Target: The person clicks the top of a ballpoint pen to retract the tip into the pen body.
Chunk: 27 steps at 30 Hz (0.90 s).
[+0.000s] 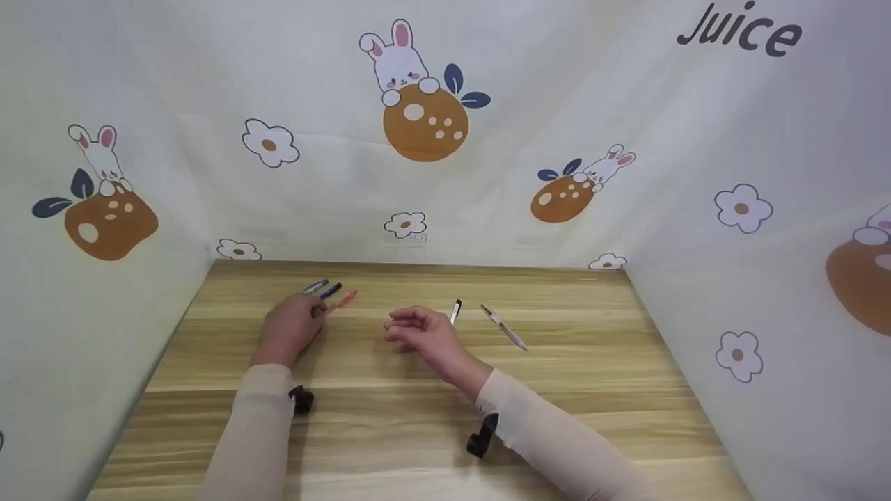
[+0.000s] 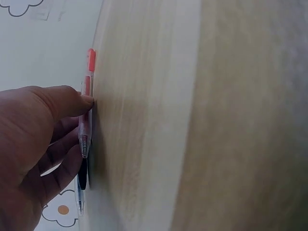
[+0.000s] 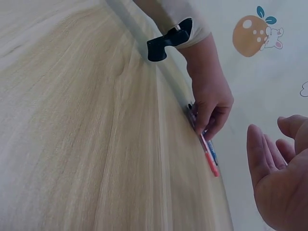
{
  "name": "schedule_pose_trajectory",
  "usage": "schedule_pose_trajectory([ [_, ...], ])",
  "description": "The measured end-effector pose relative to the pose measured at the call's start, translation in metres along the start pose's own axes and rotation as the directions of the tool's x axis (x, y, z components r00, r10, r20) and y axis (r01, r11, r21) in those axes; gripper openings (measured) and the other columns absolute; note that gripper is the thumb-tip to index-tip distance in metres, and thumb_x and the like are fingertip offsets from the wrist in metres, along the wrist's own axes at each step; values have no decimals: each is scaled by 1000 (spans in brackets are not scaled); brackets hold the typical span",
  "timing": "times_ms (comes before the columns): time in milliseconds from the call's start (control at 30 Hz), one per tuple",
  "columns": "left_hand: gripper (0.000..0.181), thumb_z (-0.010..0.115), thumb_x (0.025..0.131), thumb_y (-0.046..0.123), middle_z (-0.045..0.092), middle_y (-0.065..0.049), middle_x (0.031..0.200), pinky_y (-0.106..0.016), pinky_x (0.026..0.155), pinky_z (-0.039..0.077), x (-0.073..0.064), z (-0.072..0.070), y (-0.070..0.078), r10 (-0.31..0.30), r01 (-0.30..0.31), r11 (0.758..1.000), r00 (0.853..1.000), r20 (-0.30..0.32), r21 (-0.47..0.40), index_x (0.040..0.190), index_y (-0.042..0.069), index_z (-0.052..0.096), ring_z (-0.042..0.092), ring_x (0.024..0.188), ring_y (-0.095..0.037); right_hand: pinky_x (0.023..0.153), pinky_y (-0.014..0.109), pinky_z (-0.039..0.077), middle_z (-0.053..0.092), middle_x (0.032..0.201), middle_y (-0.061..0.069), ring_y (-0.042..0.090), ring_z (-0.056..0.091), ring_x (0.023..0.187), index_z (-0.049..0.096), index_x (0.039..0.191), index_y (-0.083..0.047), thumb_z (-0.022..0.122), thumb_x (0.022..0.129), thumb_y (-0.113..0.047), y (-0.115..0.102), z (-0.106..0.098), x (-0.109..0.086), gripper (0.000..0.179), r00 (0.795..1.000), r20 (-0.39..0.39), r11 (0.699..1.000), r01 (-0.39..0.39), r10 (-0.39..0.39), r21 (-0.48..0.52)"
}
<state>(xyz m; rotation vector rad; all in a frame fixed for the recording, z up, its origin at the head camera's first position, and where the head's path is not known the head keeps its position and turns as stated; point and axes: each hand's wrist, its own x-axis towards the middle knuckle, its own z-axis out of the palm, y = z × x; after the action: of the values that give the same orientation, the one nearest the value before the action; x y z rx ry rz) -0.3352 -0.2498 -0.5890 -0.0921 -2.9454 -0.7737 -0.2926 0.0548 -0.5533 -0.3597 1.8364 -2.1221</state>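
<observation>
On the left of the tabletop, my left hand [image 1: 289,328] pinches a red clear-barrelled pen [image 1: 343,300]. In the left wrist view the thumb presses on that red pen [image 2: 85,126] and the other fingers are behind it. A dark blue pen [image 1: 333,289] and a clear pen with blue-green parts [image 1: 317,285] lie alongside, partly hidden by the hand. Held above the table near the middle, my right hand [image 1: 431,341] has loosely bent fingers and nothing in it. Just behind it lies a white pen with a black end [image 1: 456,311], partly covered.
A clear pen with a dark end [image 1: 504,327] lies slantwise to the right of the right hand. Pale printed cloth [image 1: 334,202] walls the wooden table [image 1: 390,431] at the back and both sides. Each wrist wears a black camera mount [image 1: 302,401].
</observation>
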Motion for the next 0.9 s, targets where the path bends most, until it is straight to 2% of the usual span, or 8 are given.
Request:
schedule_pose_trajectory([
  [167,18,75,100,11,75,-12,102,-53,80,57,-1,0,1,-22,22,1000,1000,-2,-9,114,4,81,66,87,-28,93,47,66,73,130,30,29,80,104,71,131,4,78,100,-2,-1,-4,-2,33,1000,3,1000,2,-2,-4],
  [300,20,76,97,10,76,-15,105,-56,84,58,-3,0,2,-24,23,1000,999,-28,-19,114,2,81,68,90,-31,92,46,66,72,131,30,30,79,106,72,131,3,79,99,-2,-4,-8,-2,34,1000,2,1000,2,-2,-7],
  [500,26,74,100,15,76,-20,119,-61,93,58,-6,0,8,1,-3,999,998,-61,-40,121,1,79,73,107,-39,90,42,66,73,129,28,26,79,105,71,133,6,76,101,1,-6,-17,0,32,1000,7,998,15,-14,-62],
  [633,26,70,101,15,74,-20,118,-60,93,58,-6,-1,17,16,-21,998,996,-88,-54,121,1,79,72,107,-39,91,43,66,74,126,25,27,78,107,70,133,8,73,102,3,-9,-26,-1,31,999,21,989,41,-38,-140],
  [767,22,72,101,14,73,-18,114,-57,91,59,-4,-1,31,44,-50,996,994,-96,-68,119,2,78,71,103,-36,89,37,66,76,121,18,21,76,104,73,129,4,77,102,-3,-11,-39,-2,29,997,16,963,75,-74,-257],
  [900,20,73,101,14,73,-14,111,-55,91,58,-1,2,47,80,-89,991,992,-94,-100,116,3,79,70,101,-33,86,29,63,74,124,26,15,73,100,73,129,5,77,102,-4,-12,-54,-4,29,996,5,936,88,-92,-341],
])
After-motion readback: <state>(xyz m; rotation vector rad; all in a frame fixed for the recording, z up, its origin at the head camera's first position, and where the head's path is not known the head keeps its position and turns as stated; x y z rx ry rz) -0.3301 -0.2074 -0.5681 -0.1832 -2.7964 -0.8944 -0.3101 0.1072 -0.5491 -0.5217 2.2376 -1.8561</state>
